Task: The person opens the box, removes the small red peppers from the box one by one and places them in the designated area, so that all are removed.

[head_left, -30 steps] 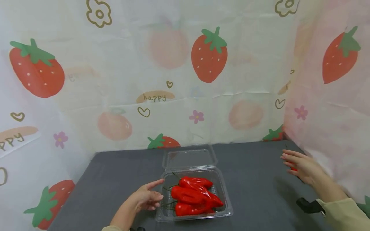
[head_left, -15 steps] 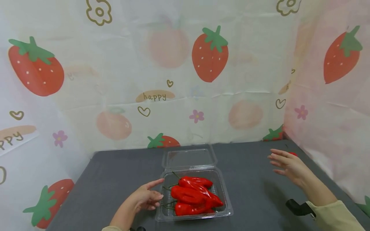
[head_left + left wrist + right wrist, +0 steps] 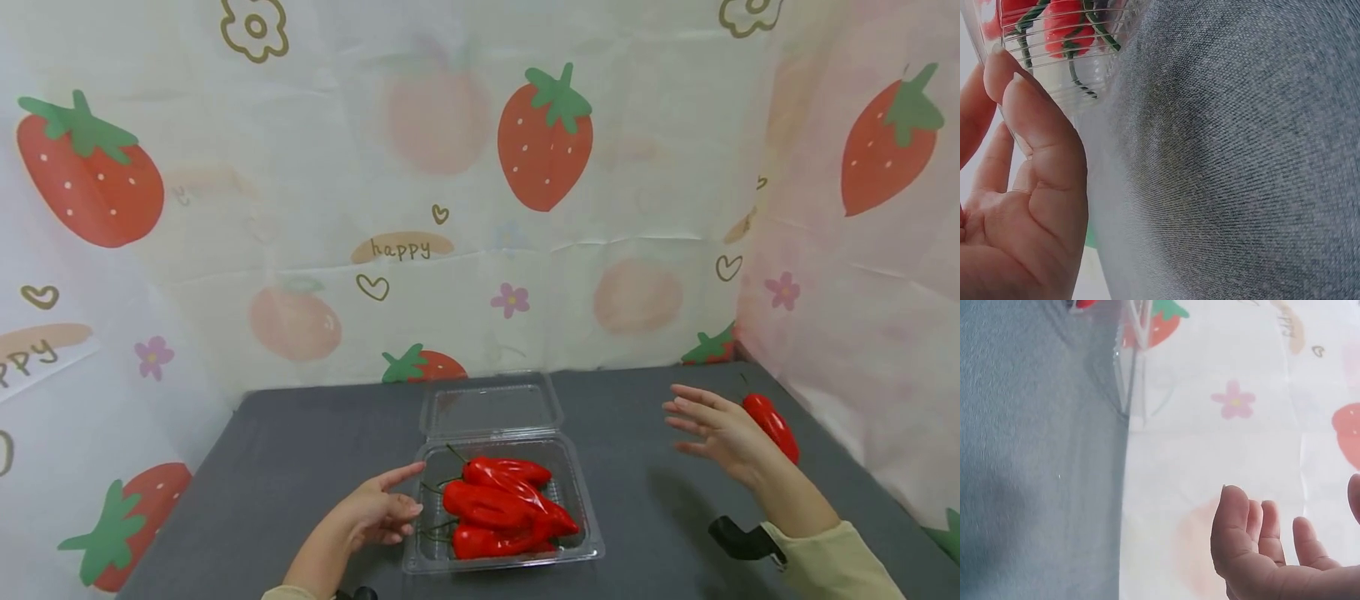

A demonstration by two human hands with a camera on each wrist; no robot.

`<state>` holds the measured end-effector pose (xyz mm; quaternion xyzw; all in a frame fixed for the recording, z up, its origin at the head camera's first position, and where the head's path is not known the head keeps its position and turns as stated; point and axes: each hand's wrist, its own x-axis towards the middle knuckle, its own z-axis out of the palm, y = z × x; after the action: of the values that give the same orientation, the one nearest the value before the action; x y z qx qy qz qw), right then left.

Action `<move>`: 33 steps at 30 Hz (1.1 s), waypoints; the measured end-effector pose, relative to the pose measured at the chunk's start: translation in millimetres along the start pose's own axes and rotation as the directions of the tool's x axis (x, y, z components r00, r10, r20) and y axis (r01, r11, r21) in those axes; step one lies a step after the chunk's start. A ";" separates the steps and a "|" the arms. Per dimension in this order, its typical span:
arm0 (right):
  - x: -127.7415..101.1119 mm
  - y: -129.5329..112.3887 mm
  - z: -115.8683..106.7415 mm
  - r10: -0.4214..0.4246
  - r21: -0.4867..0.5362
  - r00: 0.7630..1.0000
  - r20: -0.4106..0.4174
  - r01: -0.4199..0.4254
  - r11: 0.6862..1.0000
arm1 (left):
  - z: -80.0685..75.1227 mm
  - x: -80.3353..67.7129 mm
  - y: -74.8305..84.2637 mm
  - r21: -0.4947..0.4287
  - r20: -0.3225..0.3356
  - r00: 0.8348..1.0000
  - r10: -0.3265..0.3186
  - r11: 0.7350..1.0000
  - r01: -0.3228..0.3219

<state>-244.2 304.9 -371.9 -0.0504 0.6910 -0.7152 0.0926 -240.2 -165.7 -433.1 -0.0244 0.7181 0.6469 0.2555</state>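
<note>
A clear plastic clamshell box (image 3: 581, 500) stands on the dark table with its lid (image 3: 491, 404) folded back. Several red peppers (image 3: 498, 508) with thin green stems lie inside it. At the box's left edge is my left hand (image 3: 371, 512), its index finger stretched along the rim and its thumb close by. In the left wrist view, the fingertips of this hand (image 3: 1035, 169) meet the box wall. My right hand (image 3: 720, 433) hovers above the table on the right, fingers loosely extended and holding nothing. Just beyond it, a single red pepper (image 3: 772, 427) lies on the table.
A grey cloth (image 3: 322, 442) covers the table. Pale curtains (image 3: 315, 167) printed with strawberries rise behind it and at both sides. The lone pepper lies near the table's right edge.
My right hand has moved left, away from the lone pepper, which was mostly covered and now shows. The left hand and the filled box have stayed in place.
</note>
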 end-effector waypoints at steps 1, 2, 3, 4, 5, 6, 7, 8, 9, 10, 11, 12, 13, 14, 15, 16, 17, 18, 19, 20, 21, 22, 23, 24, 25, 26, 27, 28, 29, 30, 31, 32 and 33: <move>0.5 0.7 1.7 0.004 0.010 1.000 0.002 -0.004 1.000 | 0.0 0.1 0.0 0.001 0.000 1.000 0.002 1.000 -0.002; 0.9 1.3 3.6 0.008 0.018 1.000 0.005 -0.008 1.000 | 0.0 0.3 -0.1 0.002 0.000 1.000 0.003 1.000 -0.003; 1.5 2.1 5.3 0.010 0.020 1.000 0.008 -0.011 1.000 | 0.0 0.4 -0.2 0.001 0.000 1.000 0.003 1.000 -0.003; 1.9 2.8 7.4 0.014 0.024 1.000 0.010 -0.014 1.000 | -0.1 0.4 -0.5 0.002 0.000 1.000 0.004 1.000 -0.004; 2.7 3.6 9.3 0.014 0.026 1.000 0.014 -0.014 1.000 | -0.2 0.5 -0.7 0.002 0.000 1.000 0.003 1.000 -0.003; 3.5 4.2 11.6 0.016 0.027 1.000 0.011 -0.016 1.000 | -0.3 0.5 -0.7 0.002 0.001 1.000 0.002 1.000 -0.002; 4.4 4.6 13.9 0.017 0.029 1.000 0.011 -0.018 0.999 | -0.4 0.6 -0.7 0.002 0.000 1.000 0.002 1.000 -0.002; 5.2 4.9 16.3 0.019 0.030 1.000 0.012 -0.019 0.999 | -0.5 0.6 -0.7 0.002 0.000 1.000 0.001 1.000 -0.001; 6.1 5.1 18.8 0.018 0.029 1.000 0.014 -0.019 0.999 | -0.7 0.7 -0.8 0.002 0.000 1.000 -0.001 1.000 0.001; 6.9 5.3 21.6 0.019 0.031 1.000 0.016 -0.019 0.999 | -0.8 0.7 -0.9 0.003 0.000 1.000 -0.001 1.000 0.001; 7.6 5.5 24.3 0.019 0.030 1.000 0.020 -0.019 0.999 | -1.0 0.9 -1.0 0.003 -0.001 1.000 -0.002 1.000 0.002; 8.2 5.7 27.2 0.022 0.028 1.000 0.020 -0.022 0.999 | -1.1 1.1 -1.1 0.003 -0.001 1.000 -0.003 1.000 0.003; 8.8 6.0 30.0 0.024 0.027 0.999 0.022 -0.025 0.999 | -1.3 1.4 -1.4 0.003 -0.002 1.000 -0.004 1.000 0.004; 9.4 6.5 32.7 0.025 0.022 0.999 0.028 -0.025 0.999 | -1.6 1.7 -1.7 0.004 -0.002 1.000 -0.005 1.000 0.005; 10.2 7.1 35.5 0.024 0.017 0.999 0.033 -0.025 1.000 | -1.7 1.9 -1.8 0.004 -0.003 1.000 -0.006 1.000 0.006; 11.0 7.8 38.1 0.025 0.015 0.999 0.038 -0.026 1.000 | -1.9 2.2 -1.9 0.005 -0.003 1.000 -0.006 1.000 0.006; 11.7 8.6 40.5 0.027 0.014 0.999 0.042 -0.027 1.000 | -1.9 2.4 -2.0 0.006 -0.004 1.000 -0.008 1.000 0.008; 12.5 9.2 42.8 0.030 0.016 0.999 0.044 -0.030 0.999 | -2.0 2.6 -2.1 0.006 -0.003 1.000 -0.007 1.000 0.007; 13.3 9.7 45.1 0.034 0.020 0.998 0.047 -0.035 0.999 | -2.2 2.5 -2.2 0.007 -0.002 1.000 -0.006 1.000 0.006; 14.0 10.2 47.4 0.037 0.024 0.998 0.051 -0.039 0.999 | -2.3 2.5 -2.2 0.006 0.000 1.000 -0.005 1.000 0.005; 14.7 10.7 49.8 0.041 0.026 0.998 0.052 -0.042 0.999 | -2.5 2.3 -2.3 0.006 0.002 1.000 -0.003 1.000 0.003; 15.4 11.2 52.1 0.044 0.028 0.998 0.054 -0.046 0.999 | -2.7 2.1 -2.5 0.005 0.004 1.000 -0.001 1.000 0.001; 16.1 11.7 54.4 0.049 0.028 0.997 0.057 -0.050 0.998 | -2.9 2.0 -2.6 0.004 0.007 1.000 0.001 1.000 -0.001; 16.8 12.1 56.7 0.054 0.029 0.997 0.060 -0.056 0.998 | -3.1 1.9 -2.7 0.002 0.010 1.000 0.003 1.000 -0.003; 17.2 12.8 58.8 0.058 0.028 0.996 0.063 -0.059 0.998 | -2.9 2.1 -2.6 0.001 0.012 1.000 0.004 1.000 -0.004; 17.6 13.5 60.9 0.060 0.022 0.996 0.067 -0.061 0.998 | -2.8 2.1 -2.7 0.000 0.014 1.000 0.005 1.000 -0.005; 18.0 14.3 62.9 0.061 0.019 0.995 0.073 -0.063 0.998 | -2.7 2.1 -2.7 0.000 0.016 1.000 0.005 1.000 -0.005; 18.4 15.2 64.9 0.063 0.018 0.995 0.079 -0.065 0.998 | -2.6 2.0 -2.7 0.000 0.016 1.000 0.005 1.000 -0.005; 18.8 16.1 66.9 0.065 0.021 0.994 0.083 -0.067 0.998 | -2.5 1.9 -2.6 0.000 0.016 1.000 0.004 1.000 -0.004; 19.1 17.1 68.8 0.066 0.023 0.994 0.087 -0.068 0.997 | -2.4 1.8 -2.6 0.000 0.015 1.000 0.003 1.000 -0.003; 19.3 18.1 70.6 0.066 0.023 0.994 0.091 -0.068 0.997 | -2.3 1.6 -2.5 0.000 0.014 1.000 0.003 1.000 -0.003; 19.6 19.2 72.3 0.067 0.024 0.993 0.097 -0.070 0.997 | -2.1 1.4 -2.5 -0.001 0.013 1.000 0.003 1.000 -0.003; 19.8 20.4 73.9 0.069 0.026 0.992 0.102 -0.072 0.997 | -2.0 1.3 -2.4 0.000 0.011 1.000 0.002 1.000 -0.002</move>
<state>-247.5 228.0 -390.4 -0.0609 0.6760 -0.7182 0.1534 -241.1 -167.6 -435.8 -0.0201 0.7165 0.6475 0.2587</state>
